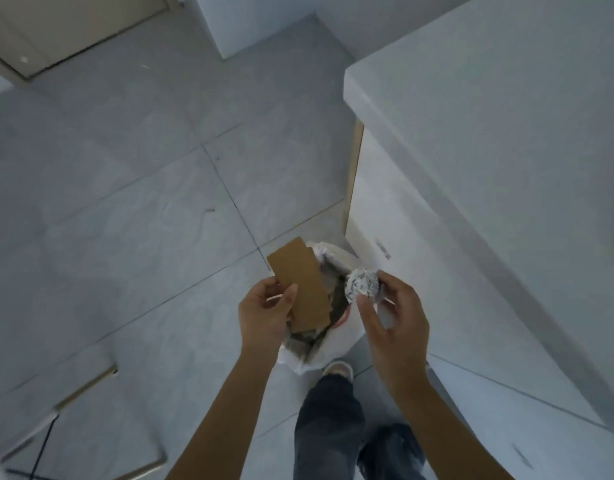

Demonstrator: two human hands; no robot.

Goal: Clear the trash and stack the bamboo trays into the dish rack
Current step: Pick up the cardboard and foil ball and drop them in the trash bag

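I look down at a trash bin lined with a white bag [328, 344] standing on the floor beside the counter. My left hand [264, 311] grips a flat brown cardboard piece [300, 282] over the bin's opening. Just right of it, my right hand [393, 320] holds a crumpled foil ball [362, 284] in its fingertips, also above the bin. Dark scraps lie inside the bag. No bamboo trays or dish rack are in view.
A white counter [489, 109] with cabinet fronts [395, 216] runs along the right. Grey tiled floor [125, 202] spreads to the left. A metal-framed stool or stand [87, 386] sits at lower left. My jeans leg and shoe [336, 368] stand just below the bin.
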